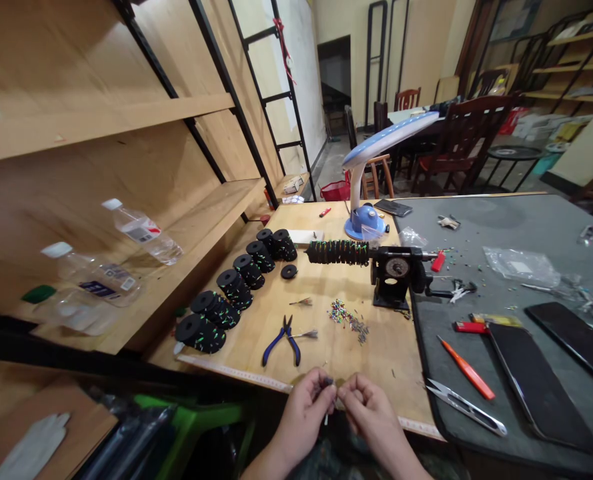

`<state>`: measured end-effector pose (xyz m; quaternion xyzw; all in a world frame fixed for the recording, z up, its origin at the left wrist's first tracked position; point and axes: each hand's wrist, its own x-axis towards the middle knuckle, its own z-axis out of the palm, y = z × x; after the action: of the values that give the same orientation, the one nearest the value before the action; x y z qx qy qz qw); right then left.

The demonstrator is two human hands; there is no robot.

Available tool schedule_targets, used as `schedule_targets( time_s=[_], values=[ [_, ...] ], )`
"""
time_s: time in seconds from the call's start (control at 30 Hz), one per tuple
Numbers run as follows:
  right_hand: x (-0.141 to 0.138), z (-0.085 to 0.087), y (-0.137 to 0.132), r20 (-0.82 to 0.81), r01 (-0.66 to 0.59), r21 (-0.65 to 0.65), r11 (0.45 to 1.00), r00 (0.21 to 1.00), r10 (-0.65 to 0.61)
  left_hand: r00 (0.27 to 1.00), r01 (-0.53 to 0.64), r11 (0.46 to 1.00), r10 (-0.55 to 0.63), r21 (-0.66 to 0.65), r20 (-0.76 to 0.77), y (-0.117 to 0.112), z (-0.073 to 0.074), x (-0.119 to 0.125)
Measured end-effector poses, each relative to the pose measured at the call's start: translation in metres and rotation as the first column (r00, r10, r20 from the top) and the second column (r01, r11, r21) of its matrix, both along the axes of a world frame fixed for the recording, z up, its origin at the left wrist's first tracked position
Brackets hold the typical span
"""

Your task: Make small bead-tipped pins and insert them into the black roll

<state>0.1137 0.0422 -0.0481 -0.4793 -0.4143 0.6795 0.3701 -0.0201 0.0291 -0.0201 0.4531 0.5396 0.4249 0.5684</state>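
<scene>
My left hand (pixel 306 407) is at the table's front edge, thumb and forefinger pinched on a small dark piece that I cannot make out. Close beside it, my right hand (pixel 369 410) is closed in a pinch too, its fingertips almost touching the left ones; what they hold is too small to tell. Beyond my hands lie blue-handled pliers (pixel 277 350) with spread handles, and two small bundles of thin strands, one (pixel 307 333) by the pliers, the other (pixel 302 302) farther back. A pile of coloured beads (pixel 340 312) merges into small metal bits (pixel 360 331).
Black foam spools (pixel 209 335) line the table's left side. A hand-cranked winder (pixel 395 277) carries more spools on its shaft, before a blue lamp (pixel 363 220). On the grey mat (pixel 456 233) are thread snips (pixel 469 408), an orange tool (pixel 466 368) and phones (pixel 539 387).
</scene>
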Motion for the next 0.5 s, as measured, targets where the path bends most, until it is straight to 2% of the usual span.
schedule_targets(
  time_s=[0.23,0.5],
  values=[
    [0.002,-0.002,0.002,-0.039,0.006,0.018,1.0,0.999,-0.006,0.996,0.057,0.998,-0.056,0.019,-0.069,-0.001,0.006,-0.001],
    [0.003,0.009,0.003,-0.057,0.003,0.022,1.0,0.998,-0.002,0.99,0.092,0.995,-0.088,0.027,-0.106,-0.001,0.005,-0.002]
  ],
)
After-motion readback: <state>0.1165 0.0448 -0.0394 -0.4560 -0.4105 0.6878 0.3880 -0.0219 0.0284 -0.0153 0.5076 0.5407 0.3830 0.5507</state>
